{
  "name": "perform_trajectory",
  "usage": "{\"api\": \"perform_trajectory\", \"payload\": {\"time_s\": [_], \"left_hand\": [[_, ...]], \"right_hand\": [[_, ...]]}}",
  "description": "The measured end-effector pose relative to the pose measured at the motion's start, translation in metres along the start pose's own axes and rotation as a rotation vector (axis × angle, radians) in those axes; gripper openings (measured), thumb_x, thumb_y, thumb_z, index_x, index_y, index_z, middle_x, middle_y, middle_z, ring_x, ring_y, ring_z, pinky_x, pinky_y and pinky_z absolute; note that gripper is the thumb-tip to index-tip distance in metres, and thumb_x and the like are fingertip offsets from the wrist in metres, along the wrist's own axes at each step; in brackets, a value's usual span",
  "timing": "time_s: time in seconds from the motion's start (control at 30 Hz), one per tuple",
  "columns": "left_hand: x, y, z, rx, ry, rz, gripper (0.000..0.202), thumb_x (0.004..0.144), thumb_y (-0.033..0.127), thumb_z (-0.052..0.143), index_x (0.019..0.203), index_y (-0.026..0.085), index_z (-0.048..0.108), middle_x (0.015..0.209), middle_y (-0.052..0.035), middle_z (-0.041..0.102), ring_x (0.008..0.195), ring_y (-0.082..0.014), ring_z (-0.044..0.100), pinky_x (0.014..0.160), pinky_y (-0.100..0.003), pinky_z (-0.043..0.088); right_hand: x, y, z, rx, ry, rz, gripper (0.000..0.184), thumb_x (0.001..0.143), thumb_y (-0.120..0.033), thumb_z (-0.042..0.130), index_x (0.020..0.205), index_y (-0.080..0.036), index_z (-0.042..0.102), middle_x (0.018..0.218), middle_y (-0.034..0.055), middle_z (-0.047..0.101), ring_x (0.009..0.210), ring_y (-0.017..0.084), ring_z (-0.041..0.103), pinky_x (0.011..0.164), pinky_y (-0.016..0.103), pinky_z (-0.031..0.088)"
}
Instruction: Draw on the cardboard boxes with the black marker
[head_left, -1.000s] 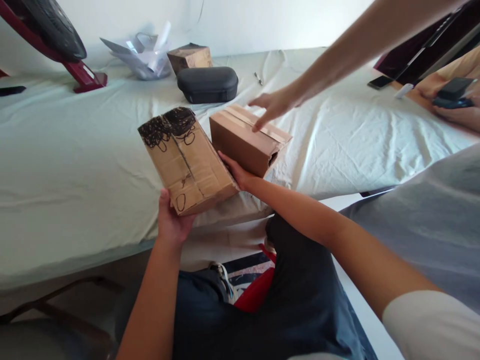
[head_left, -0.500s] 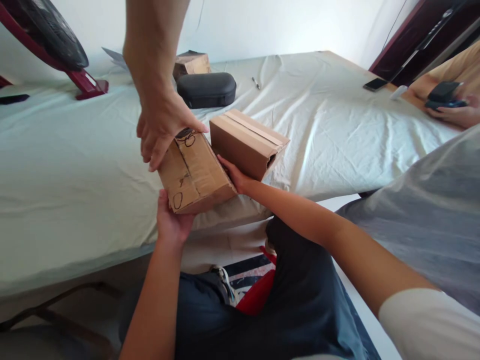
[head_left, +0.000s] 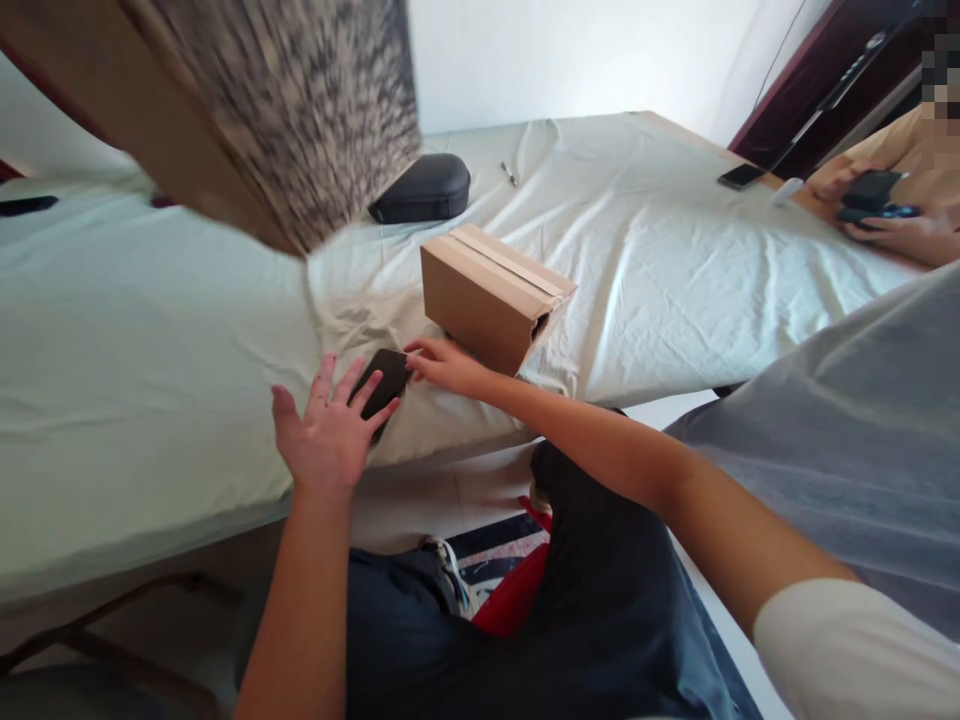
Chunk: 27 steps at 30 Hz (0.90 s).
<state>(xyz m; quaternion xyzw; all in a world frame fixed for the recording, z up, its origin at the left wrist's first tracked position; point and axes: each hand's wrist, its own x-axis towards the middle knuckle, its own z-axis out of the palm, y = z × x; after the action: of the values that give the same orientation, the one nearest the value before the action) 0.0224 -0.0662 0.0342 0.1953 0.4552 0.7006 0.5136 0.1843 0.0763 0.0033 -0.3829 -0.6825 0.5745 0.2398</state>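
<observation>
A black phone point(head_left: 382, 382) lies on the sheet-covered table point(head_left: 150, 330) near its front edge. My left hand point(head_left: 324, 432) is open, fingers spread, its fingertips on the phone's left side. My right hand point(head_left: 442, 362) rests with its fingertips at the phone's right end, fingers loosely extended, holding nothing. Just behind my right hand stands a taped cardboard box point(head_left: 491, 293). A second cardboard box with black scribbles point(head_left: 285, 110) is lifted high at the upper left, blurred by motion and close to the camera.
A black zip case point(head_left: 424, 188) and a pen point(head_left: 511, 175) lie farther back on the table. At the right, another person point(head_left: 900, 200) holds a dark device, with a phone point(head_left: 741, 176) beside them. My lap and a red-and-striped item point(head_left: 510, 580) are below the table edge.
The scribbled box left my hands and was lifted up and away by another person. A black phone now shows where it stood. Both my hands dropped to the phone.
</observation>
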Motion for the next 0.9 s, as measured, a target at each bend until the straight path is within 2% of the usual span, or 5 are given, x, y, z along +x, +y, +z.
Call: {"api": "perform_trajectory", "payload": {"time_s": [0.2, 0.4, 0.53, 0.7, 0.9], "left_hand": [[0.008, -0.001, -0.006, -0.005, 0.076, 0.04, 0.074, 0.09, 0.093, 0.066, 0.134, 0.035, 0.08, 0.162, -0.0167, 0.069, 0.15, -0.0412, 0.066, 0.108, -0.058, 0.065], [0.003, 0.008, -0.005, 0.027, 0.171, 0.058, 0.071, 0.091, 0.088, 0.065, 0.134, 0.035, 0.082, 0.163, -0.0149, 0.071, 0.158, -0.0422, 0.06, 0.11, -0.056, 0.063], [0.0, 0.012, -0.002, 0.009, 0.178, 0.045, 0.069, 0.092, 0.084, 0.067, 0.136, 0.034, 0.082, 0.164, -0.0127, 0.072, 0.163, -0.0425, 0.055, 0.115, -0.056, 0.06], [0.006, 0.007, -0.001, 0.016, 0.166, 0.059, 0.07, 0.094, 0.085, 0.067, 0.139, 0.034, 0.08, 0.161, -0.0124, 0.072, 0.165, -0.0424, 0.053, 0.115, -0.054, 0.059], [0.013, 0.005, -0.009, 0.129, 0.125, 0.343, 0.051, 0.095, 0.074, 0.077, 0.133, 0.041, 0.083, 0.16, 0.0, 0.074, 0.161, -0.0353, 0.057, 0.105, -0.043, 0.058]], "right_hand": [[-0.044, -0.058, -0.03, -0.689, 0.153, -0.62, 0.031, 0.114, -0.026, 0.057, 0.134, -0.023, 0.08, 0.142, 0.0143, 0.081, 0.145, 0.032, 0.071, 0.138, 0.052, 0.044], [-0.079, -0.075, -0.114, -0.963, 0.567, -0.285, 0.073, 0.107, -0.057, 0.065, 0.173, -0.029, 0.055, 0.169, 0.0157, 0.062, 0.168, 0.052, 0.043, 0.14, 0.085, 0.02], [-0.087, -0.044, -0.154, -0.965, 0.436, -0.052, 0.12, 0.087, -0.072, 0.085, 0.188, -0.032, 0.033, 0.173, 0.0236, 0.053, 0.159, 0.066, 0.045, 0.124, 0.099, 0.03], [-0.086, -0.036, -0.156, -0.938, 0.374, -0.194, 0.132, 0.084, -0.053, 0.09, 0.193, -0.026, 0.021, 0.17, 0.0252, 0.052, 0.156, 0.059, 0.048, 0.127, 0.09, 0.041], [-0.089, -0.064, -0.126, -0.881, 0.501, -0.555, 0.139, 0.084, -0.072, 0.091, 0.194, -0.031, 0.015, 0.191, 0.0182, 0.024, 0.18, 0.056, 0.019, 0.141, 0.081, 0.032]]}}
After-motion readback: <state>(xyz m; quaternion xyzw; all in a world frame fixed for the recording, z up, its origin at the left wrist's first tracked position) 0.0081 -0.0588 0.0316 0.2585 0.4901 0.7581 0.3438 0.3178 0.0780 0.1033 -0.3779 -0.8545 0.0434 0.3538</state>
